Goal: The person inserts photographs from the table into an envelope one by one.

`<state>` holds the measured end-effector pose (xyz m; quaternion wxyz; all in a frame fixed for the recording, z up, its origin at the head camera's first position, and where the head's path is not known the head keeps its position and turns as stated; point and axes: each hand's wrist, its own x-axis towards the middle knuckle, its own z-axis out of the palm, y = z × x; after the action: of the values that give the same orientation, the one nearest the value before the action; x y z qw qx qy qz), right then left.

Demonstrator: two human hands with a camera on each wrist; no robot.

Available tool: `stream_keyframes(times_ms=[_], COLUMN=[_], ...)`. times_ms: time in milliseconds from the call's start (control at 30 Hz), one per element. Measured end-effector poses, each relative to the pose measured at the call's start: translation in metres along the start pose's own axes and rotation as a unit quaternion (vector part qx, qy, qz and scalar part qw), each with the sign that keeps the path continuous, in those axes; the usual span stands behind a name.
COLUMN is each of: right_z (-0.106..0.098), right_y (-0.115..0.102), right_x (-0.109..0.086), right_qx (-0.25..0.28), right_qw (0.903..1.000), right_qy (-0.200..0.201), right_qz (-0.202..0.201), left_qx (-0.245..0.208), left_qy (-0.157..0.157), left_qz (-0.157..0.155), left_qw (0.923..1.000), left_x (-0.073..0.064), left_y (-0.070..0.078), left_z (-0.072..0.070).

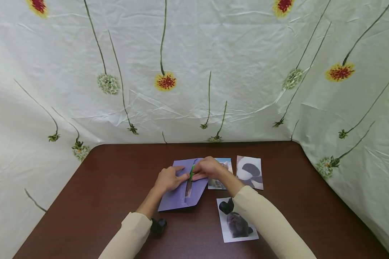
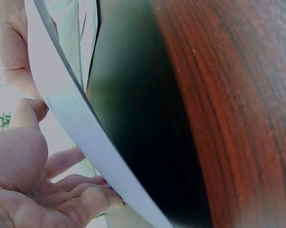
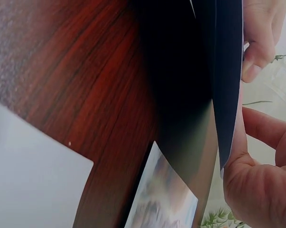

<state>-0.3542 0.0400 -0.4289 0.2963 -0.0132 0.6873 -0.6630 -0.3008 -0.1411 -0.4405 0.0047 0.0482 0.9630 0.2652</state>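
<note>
A purple envelope (image 1: 171, 200) lies at a slant on the table, with a slit down its middle. A picture with green and brown parts (image 1: 188, 189) shows in the slit. My left hand (image 1: 169, 179) rests on the envelope's left half, thumb at the slit by the green part. In the left wrist view its fingers (image 2: 88, 202) touch the pale envelope (image 2: 78, 121). My right hand (image 1: 209, 168) reaches in from the right, fingers curled at the picture's green part in the slit. In the right wrist view the dark side of the envelope hides those fingertips.
Right of the envelope lie a blue-topped picture (image 1: 215, 184), partly under the right hand, and a grey-and-white picture (image 1: 249, 172). Nearer, a picture of a dark object (image 1: 236, 225) lies by the right sleeve (image 1: 269, 219). A flower-printed cloth (image 1: 194, 54) hangs behind the brown table (image 1: 116, 172).
</note>
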Motion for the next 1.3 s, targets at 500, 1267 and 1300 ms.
stream_keyframes(times_ms=[500, 1267, 1300], right_z=[0.008, -0.013, -0.016], right_y=[0.004, -0.013, -0.014], right_x=[0.002, -0.021, -0.023], right_qx=[-0.002, -0.072, -0.075], right_qw=[0.9993, 0.9969, 0.9967], right_qy=[0.035, 0.025, 0.025], right_qz=[-0.015, -0.018, -0.018], left_qx=[-0.008, -0.007, -0.007], left_qy=[0.0, 0.003, 0.004], left_qz=[0.008, 0.005, 0.004], left_qw=[0.9999, 1.0, 1.0], left_x=[0.001, 0.001, 0.001], left_y=[-0.002, -0.001, 0.0], left_z=[0.0, 0.001, 0.001])
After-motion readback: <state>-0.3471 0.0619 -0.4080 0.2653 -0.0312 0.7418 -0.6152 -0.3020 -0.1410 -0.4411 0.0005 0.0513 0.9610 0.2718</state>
